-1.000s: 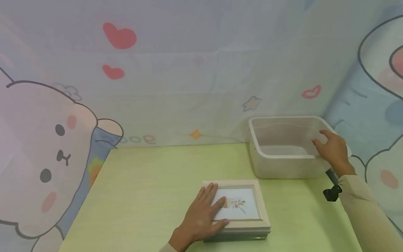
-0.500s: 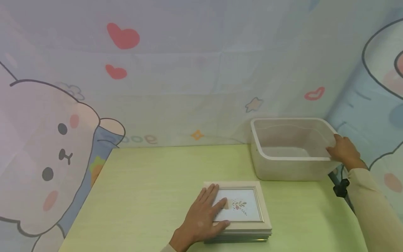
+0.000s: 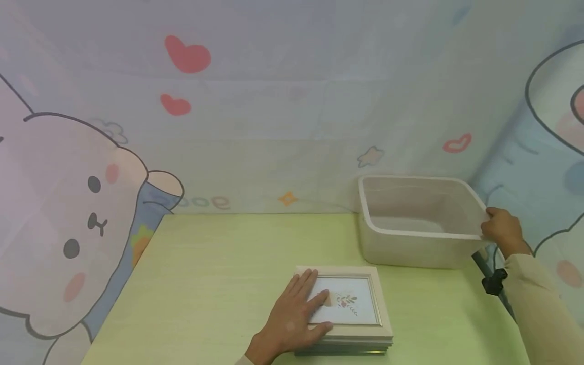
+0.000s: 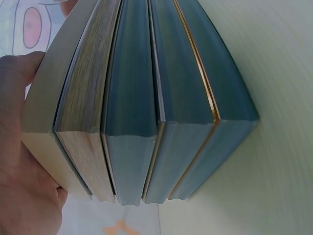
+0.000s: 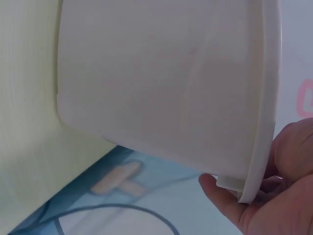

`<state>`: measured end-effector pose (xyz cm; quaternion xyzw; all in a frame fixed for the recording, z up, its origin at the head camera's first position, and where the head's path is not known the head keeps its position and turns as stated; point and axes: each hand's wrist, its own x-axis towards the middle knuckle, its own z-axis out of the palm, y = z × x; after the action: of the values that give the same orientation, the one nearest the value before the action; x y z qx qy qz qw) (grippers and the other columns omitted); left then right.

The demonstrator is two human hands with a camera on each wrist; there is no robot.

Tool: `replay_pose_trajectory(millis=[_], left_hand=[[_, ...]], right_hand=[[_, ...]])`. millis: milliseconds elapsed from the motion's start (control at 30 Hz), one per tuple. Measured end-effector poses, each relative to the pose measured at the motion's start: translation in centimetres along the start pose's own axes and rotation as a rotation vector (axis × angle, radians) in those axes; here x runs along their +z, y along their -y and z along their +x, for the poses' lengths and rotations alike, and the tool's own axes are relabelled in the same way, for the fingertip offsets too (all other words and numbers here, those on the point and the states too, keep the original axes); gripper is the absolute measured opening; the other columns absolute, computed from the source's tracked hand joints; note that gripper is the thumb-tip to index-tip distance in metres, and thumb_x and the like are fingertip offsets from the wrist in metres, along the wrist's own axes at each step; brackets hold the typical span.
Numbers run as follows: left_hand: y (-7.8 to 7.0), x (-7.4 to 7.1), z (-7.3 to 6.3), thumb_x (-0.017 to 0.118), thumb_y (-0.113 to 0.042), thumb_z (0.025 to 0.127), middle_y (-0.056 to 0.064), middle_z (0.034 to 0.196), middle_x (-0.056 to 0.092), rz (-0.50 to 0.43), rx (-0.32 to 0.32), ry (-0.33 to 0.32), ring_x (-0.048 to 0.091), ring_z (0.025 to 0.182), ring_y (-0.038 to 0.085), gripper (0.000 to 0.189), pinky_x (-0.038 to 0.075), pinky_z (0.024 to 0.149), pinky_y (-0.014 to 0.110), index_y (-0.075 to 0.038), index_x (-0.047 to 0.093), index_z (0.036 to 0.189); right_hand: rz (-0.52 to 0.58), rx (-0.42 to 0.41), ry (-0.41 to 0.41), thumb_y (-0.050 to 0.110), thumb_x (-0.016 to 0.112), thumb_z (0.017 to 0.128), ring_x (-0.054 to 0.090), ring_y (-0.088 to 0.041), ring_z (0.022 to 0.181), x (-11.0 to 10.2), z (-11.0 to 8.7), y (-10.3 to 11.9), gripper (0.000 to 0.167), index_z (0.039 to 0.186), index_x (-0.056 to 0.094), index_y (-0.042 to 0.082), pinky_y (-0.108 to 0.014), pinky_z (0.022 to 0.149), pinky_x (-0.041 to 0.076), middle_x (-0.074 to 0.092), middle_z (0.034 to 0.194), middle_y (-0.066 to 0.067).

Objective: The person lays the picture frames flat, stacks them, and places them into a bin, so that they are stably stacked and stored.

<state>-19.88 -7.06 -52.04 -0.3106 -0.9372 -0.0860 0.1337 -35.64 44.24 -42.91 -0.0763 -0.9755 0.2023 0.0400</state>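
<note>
My left hand (image 3: 294,314) lies flat with straight fingers on the top picture frame (image 3: 351,299), which has a pale wooden border and a floral print. Beneath it is a stack of several frames (image 4: 132,93); their edges show beige, wood grain and blue-grey in the left wrist view. At the back right stands a white plastic bin (image 3: 410,248), with nothing seen inside it. My right hand (image 3: 504,230) grips the bin's right rim; in the right wrist view, fingers (image 5: 222,198) curl under the rim (image 5: 261,132).
The light green table (image 3: 205,284) meets a cartoon-printed cloth backdrop (image 3: 274,101) at the back. A black device (image 3: 495,281) is worn at my right wrist, close to the table's right edge.
My right hand has gone from hovering over the bin's right side to gripping its rim. The bin has turned slightly and shifted a little left. My left hand stays on the stack.
</note>
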Motion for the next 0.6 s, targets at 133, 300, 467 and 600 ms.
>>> replay_pose_trajectory(millis=[133, 300, 467, 600], left_hand=[[0.1, 0.0, -0.1, 0.050, -0.065, 0.092, 0.012, 0.160, 0.037, -0.011, -0.005, 0.009, 0.029, 0.151, 0.028, 0.061, 0.026, 0.123, 0.044, -0.027, 0.060, 0.138], [0.2, 0.2, -0.3, 0.052, -0.064, 0.091, 0.012, 0.160, 0.038, -0.009, -0.005, -0.008, 0.030, 0.151, 0.028, 0.060, 0.027, 0.122, 0.044, -0.027, 0.061, 0.136], [0.2, 0.4, -0.2, 0.055, -0.063, 0.090, 0.013, 0.158, 0.040, -0.006, 0.004, -0.041, 0.033, 0.150, 0.028, 0.058, 0.028, 0.122, 0.044, -0.026, 0.064, 0.134], [0.2, 0.3, -0.1, 0.056, -0.062, 0.090, 0.013, 0.158, 0.041, -0.013, 0.006, -0.045, 0.033, 0.150, 0.028, 0.058, 0.028, 0.122, 0.043, -0.025, 0.064, 0.133]], right_hand=[[0.048, -0.021, 0.023, 0.004, 0.042, 0.084, 0.044, -0.066, 0.110, 0.5, -0.6, 1.3, 0.062, 0.140, 0.033, -0.021, -0.067, 0.085, 0.045, 0.038, 0.133, -0.049], [0.118, -0.026, 0.063, 0.001, 0.044, 0.084, 0.044, -0.064, 0.115, 1.2, -1.3, 3.4, 0.064, 0.143, 0.030, -0.020, -0.063, 0.082, 0.047, 0.036, 0.138, -0.048], [0.094, -0.064, 0.031, 0.001, 0.047, 0.080, 0.047, -0.064, 0.111, 1.9, -1.9, 5.3, 0.064, 0.139, 0.036, -0.021, -0.065, 0.084, 0.047, 0.042, 0.134, -0.046], [0.090, -0.108, 0.013, 0.001, 0.047, 0.078, 0.052, -0.060, 0.105, 2.8, -2.2, 6.5, 0.064, 0.137, 0.039, -0.021, -0.063, 0.081, 0.048, 0.045, 0.132, -0.045]])
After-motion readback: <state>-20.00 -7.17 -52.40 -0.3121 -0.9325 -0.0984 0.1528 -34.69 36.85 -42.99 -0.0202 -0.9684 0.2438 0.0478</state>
